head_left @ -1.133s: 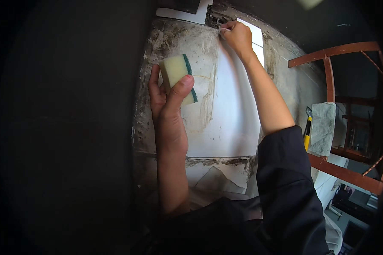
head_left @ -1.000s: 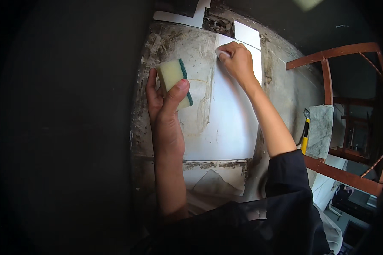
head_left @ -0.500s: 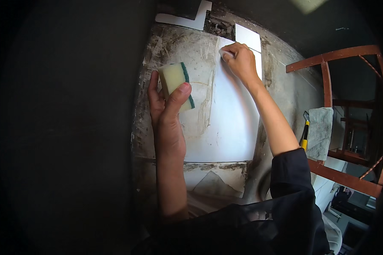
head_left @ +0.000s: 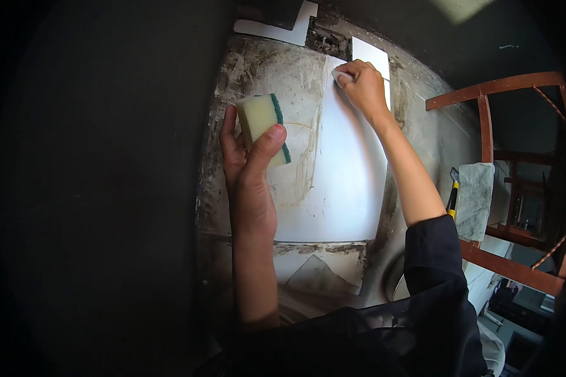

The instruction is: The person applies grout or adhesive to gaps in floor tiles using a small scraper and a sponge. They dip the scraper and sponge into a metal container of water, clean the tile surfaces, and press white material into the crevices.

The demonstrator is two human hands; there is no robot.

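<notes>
Pale yellow foam with a dark green scouring layer forms the sponge (head_left: 256, 119), which is located over the left part of the work area. The left hand (head_left: 253, 157) grips it, partly closed: the thumb lies across the near side, and the other fingers support the rear. The green layer faces right.

The right hand (head_left: 366, 89) is closed in a pinch on a small white piece (head_left: 338, 76), positioned at the upper end of a smooth white panel (head_left: 346, 195). The fingers cover most of this piece; its full shape cannot be determined.

Left of the panel is a stained grey surface (head_left: 283, 69) with brown marks. A white L-shaped piece (head_left: 273, 31) lies beyond it. Below the panel is a grey triangular patch (head_left: 317, 276).

At right stands a red-brown frame (head_left: 512, 270). A grey cloth (head_left: 475, 204) hangs on it, just beside a yellow-and-black handled tool (head_left: 453, 195).
</notes>
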